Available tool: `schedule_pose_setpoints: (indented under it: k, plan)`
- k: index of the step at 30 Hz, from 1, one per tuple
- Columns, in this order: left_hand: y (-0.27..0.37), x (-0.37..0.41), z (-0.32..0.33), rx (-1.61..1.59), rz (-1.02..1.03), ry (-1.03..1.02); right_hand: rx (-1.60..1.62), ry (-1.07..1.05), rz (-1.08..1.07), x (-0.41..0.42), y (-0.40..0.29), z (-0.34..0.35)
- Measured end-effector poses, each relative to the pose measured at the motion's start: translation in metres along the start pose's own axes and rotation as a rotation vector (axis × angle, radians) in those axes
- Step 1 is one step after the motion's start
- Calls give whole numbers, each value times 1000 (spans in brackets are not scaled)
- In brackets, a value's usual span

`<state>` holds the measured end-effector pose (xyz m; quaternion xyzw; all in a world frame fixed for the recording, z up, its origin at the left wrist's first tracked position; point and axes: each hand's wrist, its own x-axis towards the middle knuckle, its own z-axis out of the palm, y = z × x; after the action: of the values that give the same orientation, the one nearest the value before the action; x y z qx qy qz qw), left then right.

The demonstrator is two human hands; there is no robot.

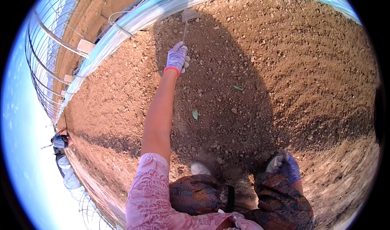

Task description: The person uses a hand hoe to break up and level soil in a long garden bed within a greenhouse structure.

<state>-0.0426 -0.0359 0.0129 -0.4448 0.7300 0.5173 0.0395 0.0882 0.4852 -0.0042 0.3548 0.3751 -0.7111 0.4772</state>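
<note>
My left hand [177, 59], in a purple-and-white glove with a red cuff, reaches far forward. It is shut on a small long-shanked hand tool, perhaps a hand hoe, whose pale blade [190, 14] lies at the soil beside the plastic sheeting. The handle is mostly hidden in the glove. My right hand [288, 166], in a matching glove, is low beside my right knee and shoe; its fingers are partly hidden, and whether they hold anything cannot be told. Brown, crumbly soil [219, 65] spreads before me, bearing a green leaf [195, 114] and a small green sprig [237, 88].
Bunched clear plastic sheeting [149, 13] edges the soil ahead and to the left. Curved metal hoops [58, 41] stand beyond it, with a tie cord [120, 27] at the sheeting. Another person [61, 140] is far off to the left. My patterned trouser legs [195, 193] are bent below.
</note>
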Motion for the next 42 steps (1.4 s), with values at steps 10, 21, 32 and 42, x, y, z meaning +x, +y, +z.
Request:
schedule_pose_setpoints:
  k: [10, 21, 32, 42]
  plan:
    - [25, -16, 69, 20, 72, -118, 33, -55, 23, 12, -10, 1]
    - [95, -20, 109, 142, 100, -380, -256, -94, 108, 31, -7, 41]
    - [-97, -179, 108, 308, 337, -615, -424, -305, 135, 118, -31, 152]
    - [-201, -316, 29, -136, 25, -747, -638, -12, -431, 98, -67, 170]
